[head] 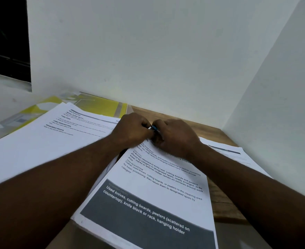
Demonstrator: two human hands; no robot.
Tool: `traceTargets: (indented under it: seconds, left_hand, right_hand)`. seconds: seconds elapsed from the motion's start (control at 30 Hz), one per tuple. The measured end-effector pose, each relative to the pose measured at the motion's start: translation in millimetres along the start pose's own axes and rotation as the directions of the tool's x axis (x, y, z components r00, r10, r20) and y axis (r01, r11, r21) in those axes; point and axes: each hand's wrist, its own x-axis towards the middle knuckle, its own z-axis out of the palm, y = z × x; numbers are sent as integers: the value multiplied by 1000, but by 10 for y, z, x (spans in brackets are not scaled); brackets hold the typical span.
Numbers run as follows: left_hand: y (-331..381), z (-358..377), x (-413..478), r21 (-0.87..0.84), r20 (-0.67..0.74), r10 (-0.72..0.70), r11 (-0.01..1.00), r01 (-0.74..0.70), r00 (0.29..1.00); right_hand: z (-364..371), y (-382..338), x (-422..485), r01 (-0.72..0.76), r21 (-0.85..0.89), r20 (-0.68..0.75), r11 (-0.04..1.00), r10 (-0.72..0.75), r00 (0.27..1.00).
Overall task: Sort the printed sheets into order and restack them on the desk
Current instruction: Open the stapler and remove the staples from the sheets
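Two hands, head view: left hand and right hand meet at 12 o'clock edge of centre stack of printed sheets on worktop. Fingers of both curled, pinching small blue item. Second stack at 9 o'clock, over yellow folder; third stack at 3 o'clock.

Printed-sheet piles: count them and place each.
3. The left pile; the middle pile, at whose top the left hand and right hand pinch a small blue thing; the right pile by the wall. Others may lie hidden underneath.
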Motion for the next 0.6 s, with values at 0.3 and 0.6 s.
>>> traceTargets:
  seconds: [0.3,0.6]
  left_hand:
    - [3,13,17,-7,-10,-17,1000,17,1000]
    - [-28,40,31,5,-41,-35,999,36,999]
  right_hand:
    - [121,-27,20,-6,-73,-49,997,3,999]
    - [203,-15,-5,-18,-111,-26,994,15,1000]
